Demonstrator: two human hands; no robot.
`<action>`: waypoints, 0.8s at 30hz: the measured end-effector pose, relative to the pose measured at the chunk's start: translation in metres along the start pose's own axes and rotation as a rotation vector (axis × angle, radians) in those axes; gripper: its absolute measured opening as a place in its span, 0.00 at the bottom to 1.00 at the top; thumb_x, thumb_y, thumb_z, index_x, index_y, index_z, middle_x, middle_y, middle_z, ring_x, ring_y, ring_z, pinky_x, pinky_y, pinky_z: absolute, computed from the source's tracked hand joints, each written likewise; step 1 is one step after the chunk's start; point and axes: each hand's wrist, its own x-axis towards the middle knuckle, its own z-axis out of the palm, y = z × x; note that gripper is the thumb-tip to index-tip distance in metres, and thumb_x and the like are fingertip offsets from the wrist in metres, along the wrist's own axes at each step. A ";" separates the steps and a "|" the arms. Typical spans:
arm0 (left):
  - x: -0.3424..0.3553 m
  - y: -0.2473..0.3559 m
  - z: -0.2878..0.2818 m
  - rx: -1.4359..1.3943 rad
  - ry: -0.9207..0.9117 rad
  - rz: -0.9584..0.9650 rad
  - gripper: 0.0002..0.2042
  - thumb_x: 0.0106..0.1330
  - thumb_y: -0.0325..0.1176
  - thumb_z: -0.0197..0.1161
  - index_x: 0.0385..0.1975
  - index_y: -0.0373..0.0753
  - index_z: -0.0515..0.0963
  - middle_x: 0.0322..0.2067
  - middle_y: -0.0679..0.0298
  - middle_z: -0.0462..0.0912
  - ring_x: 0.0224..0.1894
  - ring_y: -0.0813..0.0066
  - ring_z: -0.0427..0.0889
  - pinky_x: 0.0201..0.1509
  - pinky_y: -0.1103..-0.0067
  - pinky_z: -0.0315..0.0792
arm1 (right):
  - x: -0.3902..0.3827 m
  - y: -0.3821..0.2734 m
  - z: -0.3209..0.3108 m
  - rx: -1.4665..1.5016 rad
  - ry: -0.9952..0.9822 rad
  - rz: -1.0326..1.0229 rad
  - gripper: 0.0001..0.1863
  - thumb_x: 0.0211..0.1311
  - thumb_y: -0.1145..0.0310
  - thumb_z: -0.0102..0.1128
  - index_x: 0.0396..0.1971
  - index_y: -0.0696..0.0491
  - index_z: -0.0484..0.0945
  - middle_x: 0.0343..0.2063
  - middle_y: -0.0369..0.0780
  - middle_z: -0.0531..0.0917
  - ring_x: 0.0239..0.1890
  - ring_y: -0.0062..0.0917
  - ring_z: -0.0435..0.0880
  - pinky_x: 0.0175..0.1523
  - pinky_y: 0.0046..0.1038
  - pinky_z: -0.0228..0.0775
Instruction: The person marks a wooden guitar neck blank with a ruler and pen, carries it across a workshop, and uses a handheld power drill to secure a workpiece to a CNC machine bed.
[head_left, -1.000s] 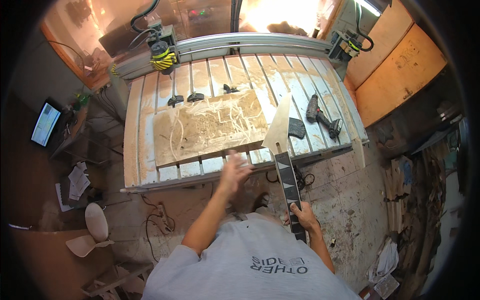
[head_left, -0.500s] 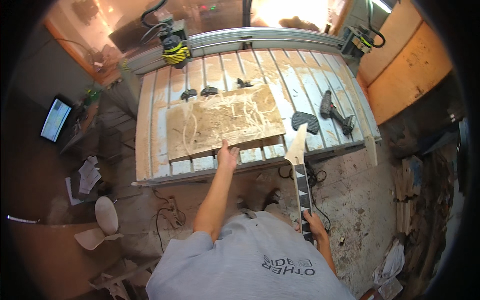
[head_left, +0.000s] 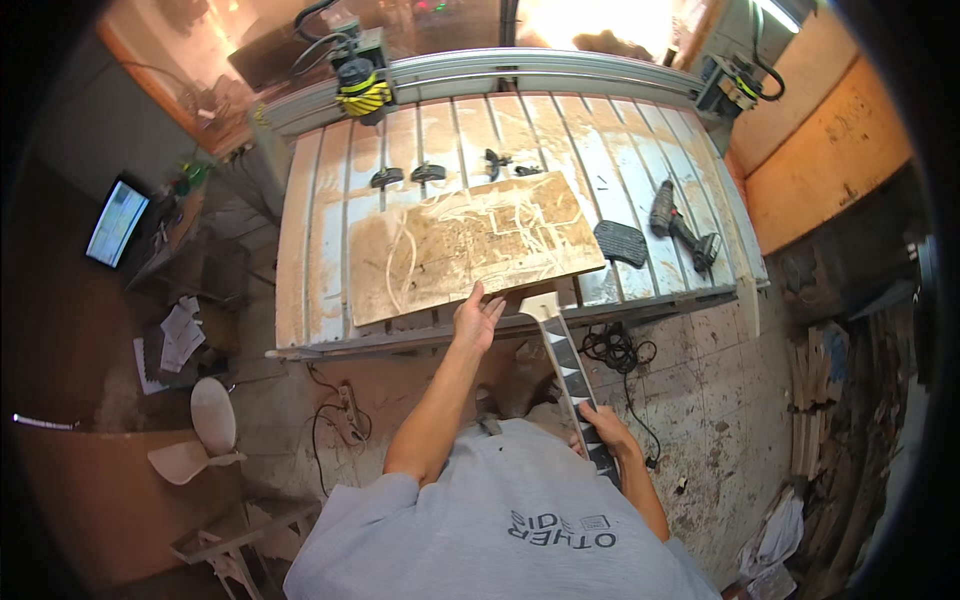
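Note:
My left hand [head_left: 476,322] is at the front edge of a thin, routed wooden board [head_left: 440,250], palm partly up, fingers apart, thumb against the edge. My right hand [head_left: 607,432] grips a long guitar-like neck [head_left: 565,365] with pale triangular inlays on dark fingerboard. The neck's pale head end [head_left: 540,306] is just below the board's edge, right of my left hand. A black ridged pad [head_left: 621,243] lies right of the board, beside a cordless drill [head_left: 680,225]. Several black clamp pieces [head_left: 428,173] lie behind the board.
The slotted machine bed [head_left: 315,200] carries sawdust. A gantry [head_left: 540,65] with two tool heads spans its back. A monitor [head_left: 117,225] and papers [head_left: 180,335] are left, a white chair [head_left: 213,415] lower left, coiled cable [head_left: 615,350] below the bed, stacked wood [head_left: 830,400] right.
The board has shifted rightward, with my left hand moving along its front edge. The neck has been lowered and swung left, its head end now below the board's edge instead of over the bed.

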 end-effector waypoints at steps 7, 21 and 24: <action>0.004 -0.020 -0.016 0.112 0.037 -0.028 0.26 0.74 0.46 0.63 0.63 0.34 0.68 0.60 0.53 0.74 0.67 0.56 0.69 0.79 0.58 0.55 | 0.027 0.001 0.008 0.010 -0.073 -0.038 0.30 0.75 0.43 0.53 0.39 0.61 0.75 0.24 0.49 0.86 0.22 0.32 0.88 0.26 0.30 0.83; -0.028 -0.030 -0.022 0.191 0.125 -0.100 0.22 0.74 0.45 0.64 0.57 0.35 0.72 0.53 0.58 0.77 0.60 0.57 0.77 0.66 0.63 0.75 | 0.050 0.018 0.015 0.090 -0.054 -0.050 0.31 0.71 0.42 0.59 0.40 0.61 0.75 0.25 0.50 0.85 0.21 0.33 0.87 0.26 0.31 0.81; -0.029 -0.030 -0.026 0.198 0.106 -0.107 0.24 0.73 0.45 0.65 0.59 0.35 0.70 0.55 0.55 0.74 0.61 0.53 0.77 0.65 0.62 0.77 | 0.051 0.017 0.018 0.086 -0.055 -0.044 0.31 0.72 0.42 0.59 0.40 0.61 0.75 0.24 0.49 0.85 0.21 0.32 0.87 0.25 0.31 0.81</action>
